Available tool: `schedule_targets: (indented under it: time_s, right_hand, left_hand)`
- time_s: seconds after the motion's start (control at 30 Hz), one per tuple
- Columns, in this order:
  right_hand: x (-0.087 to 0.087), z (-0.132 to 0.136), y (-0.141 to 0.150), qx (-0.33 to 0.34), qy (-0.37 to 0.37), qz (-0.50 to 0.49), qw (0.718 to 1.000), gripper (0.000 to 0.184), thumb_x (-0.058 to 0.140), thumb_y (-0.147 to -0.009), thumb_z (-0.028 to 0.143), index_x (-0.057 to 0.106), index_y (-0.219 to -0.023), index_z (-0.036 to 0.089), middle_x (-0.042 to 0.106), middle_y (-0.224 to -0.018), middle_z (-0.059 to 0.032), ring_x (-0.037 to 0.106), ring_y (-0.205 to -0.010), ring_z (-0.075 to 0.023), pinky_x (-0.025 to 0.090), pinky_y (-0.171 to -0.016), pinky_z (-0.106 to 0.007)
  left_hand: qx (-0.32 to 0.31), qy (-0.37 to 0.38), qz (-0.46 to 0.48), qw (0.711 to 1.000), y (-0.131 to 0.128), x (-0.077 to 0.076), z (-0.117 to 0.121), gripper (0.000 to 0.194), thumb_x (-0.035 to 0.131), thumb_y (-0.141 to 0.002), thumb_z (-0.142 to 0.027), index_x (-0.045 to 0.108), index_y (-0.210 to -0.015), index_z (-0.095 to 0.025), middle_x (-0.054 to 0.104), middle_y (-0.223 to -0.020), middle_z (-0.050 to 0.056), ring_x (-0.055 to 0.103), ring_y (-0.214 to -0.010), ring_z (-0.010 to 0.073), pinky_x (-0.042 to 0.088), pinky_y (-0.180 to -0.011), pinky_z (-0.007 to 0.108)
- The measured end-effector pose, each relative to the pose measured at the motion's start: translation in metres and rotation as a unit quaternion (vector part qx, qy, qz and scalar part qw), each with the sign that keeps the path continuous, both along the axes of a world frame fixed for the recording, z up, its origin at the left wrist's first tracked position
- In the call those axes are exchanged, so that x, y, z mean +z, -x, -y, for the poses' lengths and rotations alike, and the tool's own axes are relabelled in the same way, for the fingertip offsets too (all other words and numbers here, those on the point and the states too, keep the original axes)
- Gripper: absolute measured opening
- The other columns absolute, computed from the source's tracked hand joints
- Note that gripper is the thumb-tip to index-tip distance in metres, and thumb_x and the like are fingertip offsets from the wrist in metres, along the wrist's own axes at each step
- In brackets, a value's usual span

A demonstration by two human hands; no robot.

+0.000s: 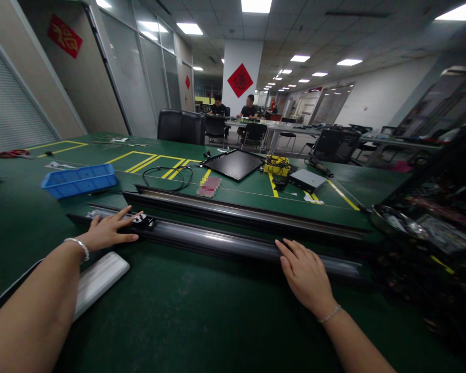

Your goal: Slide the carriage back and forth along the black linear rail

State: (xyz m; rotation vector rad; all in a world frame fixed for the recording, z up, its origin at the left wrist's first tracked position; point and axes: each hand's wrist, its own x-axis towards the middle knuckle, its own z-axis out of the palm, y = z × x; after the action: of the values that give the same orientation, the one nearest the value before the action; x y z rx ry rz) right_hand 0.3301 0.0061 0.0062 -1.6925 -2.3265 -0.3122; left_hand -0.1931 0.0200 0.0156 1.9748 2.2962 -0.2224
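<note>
A long dark metal channel (pixel 217 239) lies across the green table in front of me, with a second, similar channel (pixel 233 208) just behind it. My left hand (pixel 111 229) rests on the near channel's left end, fingers spread. Beside those fingertips, a small black part with a white-and-black face (pixel 142 219) sits in the channel. Toward the channel's right end, my right hand (pixel 305 272) lies along the near edge with its fingers stretched out and touching it. Neither hand is wrapped around anything. A white rectangular object (pixel 101 282) is partly hidden behind my left forearm.
A blue bin (pixel 79 180) stands at left, past red-handled scissors (pixel 13 154). Farther back are a black panel (pixel 235 163), a yellow item wrapped in cable (pixel 277 166) and a grey box (pixel 307 180). Dark cluttered equipment (pixel 431 259) crowds the right. Two people sit in the background.
</note>
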Motion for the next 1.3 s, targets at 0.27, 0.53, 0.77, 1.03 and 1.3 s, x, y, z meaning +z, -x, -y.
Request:
schedule_targets:
  time_s: [0.27,0.53,0.77,1.03,1.3]
  right_hand:
    - [-0.001,-0.001,0.000,0.000,0.005,-0.001,1.000,0.044,0.028,-0.091,0.034,0.049,-0.130,0.029,0.054,-0.130,-0.0028,0.046,-0.119,-0.0207,0.036,-0.097,-0.042]
    - [-0.002,0.000,0.000,0.001,-0.004,-0.008,1.000,0.044,0.028,-0.091,0.034,0.050,-0.129,0.029,0.054,-0.129,-0.0023,0.046,-0.119,-0.0205,0.036,-0.097,-0.041]
    - [-0.001,-0.001,-0.001,0.005,0.001,0.003,1.000,0.044,0.028,-0.091,0.033,0.050,-0.129,0.028,0.055,-0.129,-0.0036,0.046,-0.119,-0.0208,0.036,-0.097,-0.042]
    - [0.000,0.000,0.001,0.003,-0.004,0.003,1.000,0.044,0.028,-0.091,0.032,0.049,-0.129,0.029,0.055,-0.129,-0.0035,0.046,-0.119,-0.0205,0.036,-0.096,-0.041]
    - [0.000,0.000,0.000,0.002,0.004,-0.001,1.000,0.044,0.027,-0.092,0.034,0.049,-0.130,0.028,0.054,-0.130,-0.0028,0.046,-0.119,-0.0206,0.036,-0.097,-0.042]
  left_hand:
    - [0.003,0.019,-0.004,1.000,-0.005,0.004,0.000,0.067,0.045,-0.080,-0.052,0.030,-0.140,-0.027,0.003,-0.153,0.006,0.024,-0.134,0.0363,0.010,-0.103,0.064]
    - [0.019,0.068,-0.015,0.997,-0.020,0.017,0.003,0.074,0.039,-0.081,-0.057,0.018,-0.144,-0.024,-0.002,-0.153,0.009,0.020,-0.136,0.0361,0.013,-0.103,0.062]
    - [0.056,0.030,-0.016,0.998,-0.034,0.012,0.006,0.074,0.035,-0.082,-0.059,0.013,-0.144,-0.026,0.005,-0.153,0.008,0.019,-0.136,0.0350,0.019,-0.101,0.063]
    - [0.076,-0.007,-0.018,0.997,-0.042,0.006,0.009,0.067,0.029,-0.085,-0.055,0.018,-0.144,-0.025,0.009,-0.153,0.006,0.021,-0.136,0.0327,0.021,-0.101,0.062]
    - [0.070,0.022,-0.033,0.997,-0.046,0.013,0.010,0.064,0.029,-0.087,-0.048,0.013,-0.144,-0.025,0.006,-0.153,0.006,0.021,-0.136,0.0315,0.023,-0.102,0.059]
